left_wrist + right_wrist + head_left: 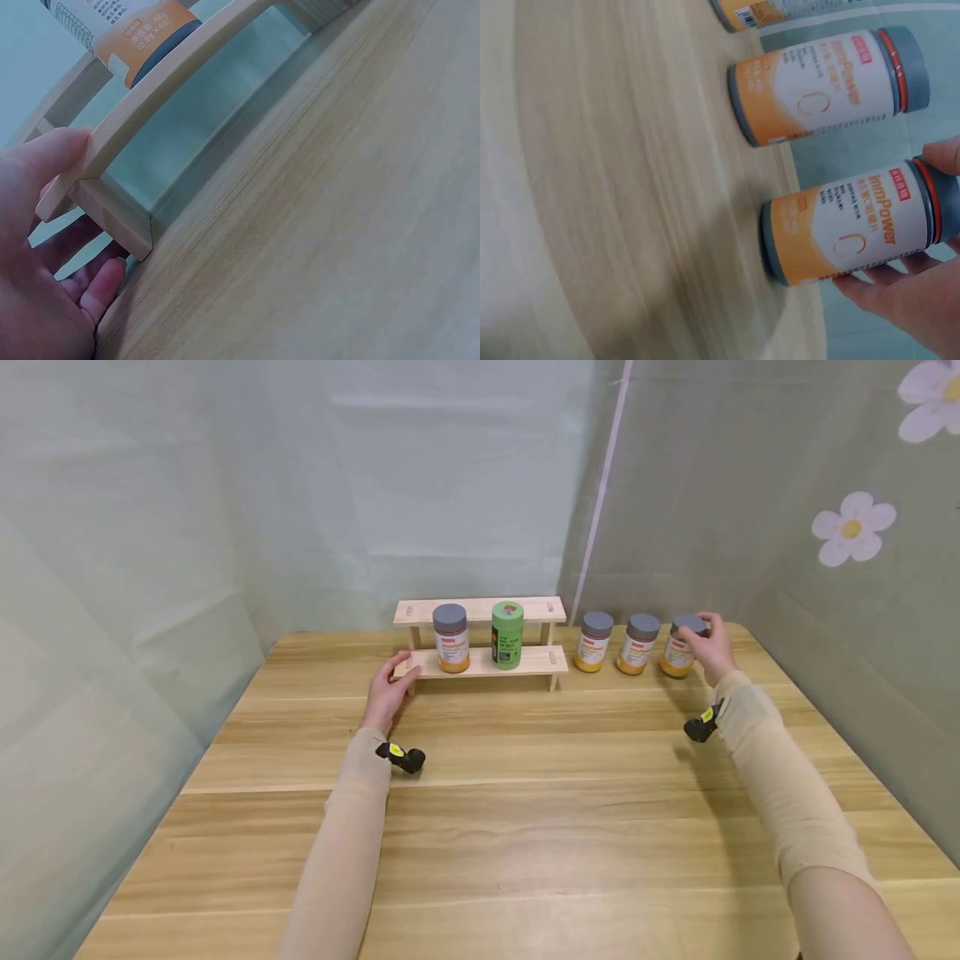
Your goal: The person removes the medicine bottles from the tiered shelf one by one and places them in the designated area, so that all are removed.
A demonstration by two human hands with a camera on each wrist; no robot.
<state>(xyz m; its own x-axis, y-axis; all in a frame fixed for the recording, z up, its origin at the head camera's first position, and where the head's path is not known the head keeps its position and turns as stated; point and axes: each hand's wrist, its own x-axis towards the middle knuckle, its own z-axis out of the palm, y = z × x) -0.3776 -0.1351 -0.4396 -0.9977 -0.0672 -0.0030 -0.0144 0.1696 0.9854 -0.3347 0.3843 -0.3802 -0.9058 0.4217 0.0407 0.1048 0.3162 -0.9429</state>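
Note:
My left hand (387, 695) grips the left end of a two-tier wooden rack (480, 609), with the thumb on the lower shelf's edge and the other fingers around the end. A grey-lidded supplement bottle (452, 647) stands on that shelf beside a green canister (507, 637). To the right, my right hand (711, 650) holds the rightmost supplement bottle (847, 221) around its lid, thumb on one side and fingers on the other. That bottle is upright at the tabletop; whether its base touches is unclear. Two matching bottles, a middle one (639, 645) and a left one (593, 643), stand beside it.
The wooden table (525, 827) reaches toward me from the rack. Pale cloth (450, 468) hangs close behind the table, and a flower-patterned curtain (855, 610) runs along the right side. A small black camera is strapped to each wrist.

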